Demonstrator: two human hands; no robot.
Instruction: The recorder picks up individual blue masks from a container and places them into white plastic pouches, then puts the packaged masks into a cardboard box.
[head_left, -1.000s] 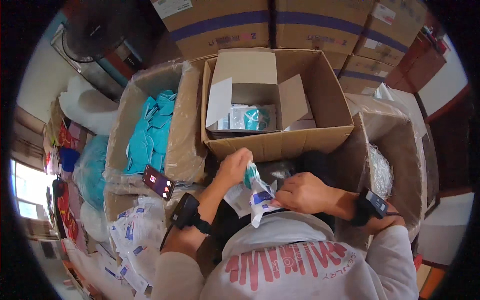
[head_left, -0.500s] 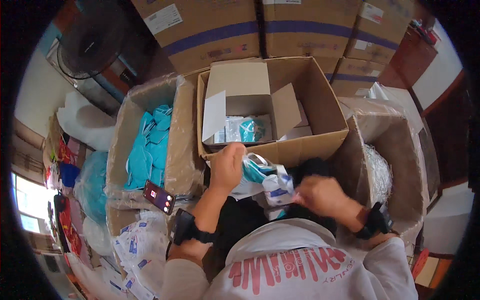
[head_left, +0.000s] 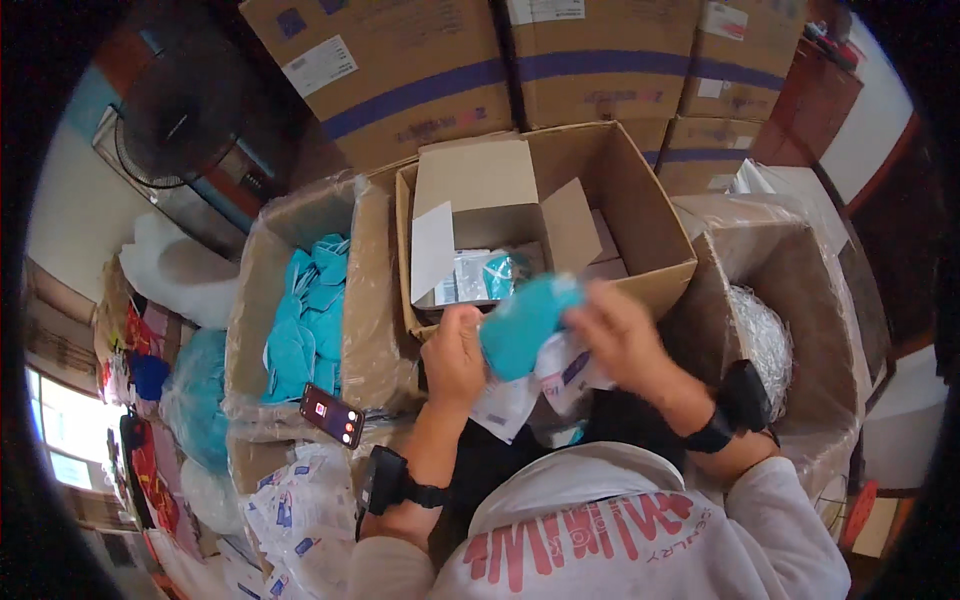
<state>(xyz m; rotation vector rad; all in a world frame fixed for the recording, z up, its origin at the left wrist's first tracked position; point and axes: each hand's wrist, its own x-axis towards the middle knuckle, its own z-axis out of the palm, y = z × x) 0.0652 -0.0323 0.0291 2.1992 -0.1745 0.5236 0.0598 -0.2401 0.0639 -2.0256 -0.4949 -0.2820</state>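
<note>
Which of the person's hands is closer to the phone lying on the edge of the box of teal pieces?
The left. The left hand is just right of the phone and a little above it. The right hand is farther right, beyond the teal piece both hands hold.

Both forearms raised, left hand (head_left: pixel 455 352) and right hand (head_left: pixel 617 335) close together, fingers curled
</note>
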